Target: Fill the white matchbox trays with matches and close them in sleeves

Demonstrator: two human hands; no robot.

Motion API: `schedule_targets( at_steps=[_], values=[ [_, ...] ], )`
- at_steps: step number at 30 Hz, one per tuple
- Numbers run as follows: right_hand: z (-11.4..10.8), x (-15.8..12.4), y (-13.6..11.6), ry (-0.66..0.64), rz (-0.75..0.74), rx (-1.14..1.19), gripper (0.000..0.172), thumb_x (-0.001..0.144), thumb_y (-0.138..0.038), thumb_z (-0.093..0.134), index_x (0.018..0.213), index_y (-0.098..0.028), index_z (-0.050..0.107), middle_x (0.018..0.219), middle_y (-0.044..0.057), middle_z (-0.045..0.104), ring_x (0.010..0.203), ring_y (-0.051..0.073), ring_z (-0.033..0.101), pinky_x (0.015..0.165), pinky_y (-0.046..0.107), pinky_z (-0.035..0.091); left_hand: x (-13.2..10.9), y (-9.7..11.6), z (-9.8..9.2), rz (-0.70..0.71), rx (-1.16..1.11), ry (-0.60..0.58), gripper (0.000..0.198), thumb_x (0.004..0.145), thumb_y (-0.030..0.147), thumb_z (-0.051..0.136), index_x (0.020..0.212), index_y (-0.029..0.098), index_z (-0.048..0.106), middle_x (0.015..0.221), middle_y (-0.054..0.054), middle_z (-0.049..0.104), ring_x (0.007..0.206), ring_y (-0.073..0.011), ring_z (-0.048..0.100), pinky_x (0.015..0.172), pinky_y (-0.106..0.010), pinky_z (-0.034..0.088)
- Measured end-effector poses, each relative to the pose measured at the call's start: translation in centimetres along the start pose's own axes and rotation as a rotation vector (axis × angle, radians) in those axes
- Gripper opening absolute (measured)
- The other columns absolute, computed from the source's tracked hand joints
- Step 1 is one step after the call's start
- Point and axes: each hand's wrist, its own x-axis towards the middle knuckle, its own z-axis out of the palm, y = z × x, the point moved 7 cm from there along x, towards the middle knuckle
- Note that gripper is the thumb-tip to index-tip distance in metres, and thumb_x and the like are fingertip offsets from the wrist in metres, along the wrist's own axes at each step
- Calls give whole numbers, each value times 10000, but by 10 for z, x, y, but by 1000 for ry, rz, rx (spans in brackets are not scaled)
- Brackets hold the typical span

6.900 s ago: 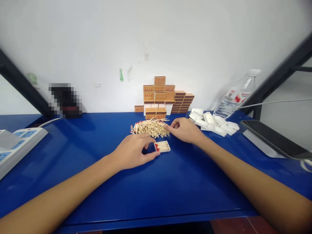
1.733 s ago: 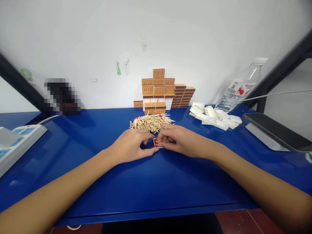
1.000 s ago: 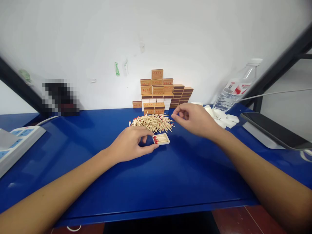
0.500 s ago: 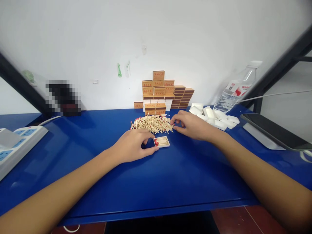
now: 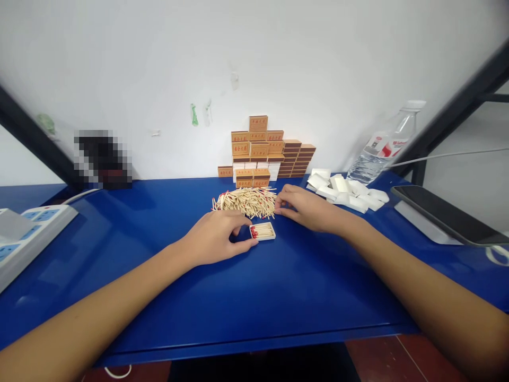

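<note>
A small white matchbox tray (image 5: 268, 238), partly filled with red-tipped matches (image 5: 262, 231), lies on the blue table. My left hand (image 5: 220, 236) has thumb and forefinger closed on the tray's left end. Behind it spreads a loose heap of matches (image 5: 244, 201), heads pointing various ways. At the heap's right edge, my right hand (image 5: 302, 207) has its fingertips drawn together against the match ends. How many matches lie between those fingers cannot be made out.
Stacked matchboxes (image 5: 258, 149) stand against the wall behind the heap. White empty trays (image 5: 345, 192) are piled on the right, near a leaning water bottle (image 5: 385, 143) and a phone (image 5: 449, 212). A power strip (image 5: 43, 233) sits on the left.
My right hand has shifted slightly left, pushing in the heap's right edge. My left hand stays at the tray.
</note>
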Motion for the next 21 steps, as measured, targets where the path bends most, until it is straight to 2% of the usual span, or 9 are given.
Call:
schedule_targets(
  at_steps=[4, 7, 10, 14, 18, 21],
  values=[
    [-8, 1, 0, 68, -17, 6, 170, 998, -323, 556, 900, -207, 631, 971, 110, 662, 996, 281, 586, 858, 400, 466, 0, 1, 0, 8, -2, -1, 308, 945, 466, 668, 1066, 199, 764, 741, 11, 619, 650, -136, 551, 607, -292, 406],
    [-15, 1, 0, 136, 23, 41, 167, 994, -329, 563, 931, -200, 647, 925, 100, 688, 936, 266, 602, 817, 389, 470, 0, 2, -1, 10, -2, -1, 293, 943, 455, 671, 1045, 198, 765, 741, 7, 623, 649, -134, 554, 601, -289, 401],
    [-18, 1, -5, 168, 35, 68, 194, 992, -325, 565, 1071, -191, 681, 936, 99, 707, 909, 260, 613, 795, 387, 477, -1, 1, -1, 8, -3, 0, 287, 941, 448, 674, 1042, 196, 764, 747, 5, 629, 654, -135, 560, 609, -291, 411],
    [-18, 0, -15, 171, 15, 93, 332, 1004, -279, 519, 1302, -240, 658, 960, 82, 722, 920, 258, 627, 805, 392, 480, -1, 1, -1, 14, -8, 8, 293, 941, 454, 673, 1048, 196, 762, 750, 3, 634, 660, -140, 568, 614, -293, 421],
    [-20, -1, -18, 203, 24, 160, 287, 992, -291, 540, 1217, -235, 709, 991, 74, 733, 856, 224, 634, 770, 367, 479, -1, 1, -1, 10, -1, 6, 288, 942, 451, 675, 1043, 195, 762, 743, 2, 630, 652, -141, 562, 607, -288, 411],
    [-22, -2, -16, 235, 70, 251, 243, 965, -316, 597, 1152, -206, 706, 896, 57, 728, 762, 196, 622, 717, 348, 477, -1, 2, -1, 1, 5, -10, 292, 947, 455, 669, 1046, 196, 761, 745, 6, 627, 654, -140, 556, 605, -289, 404]
  ],
)
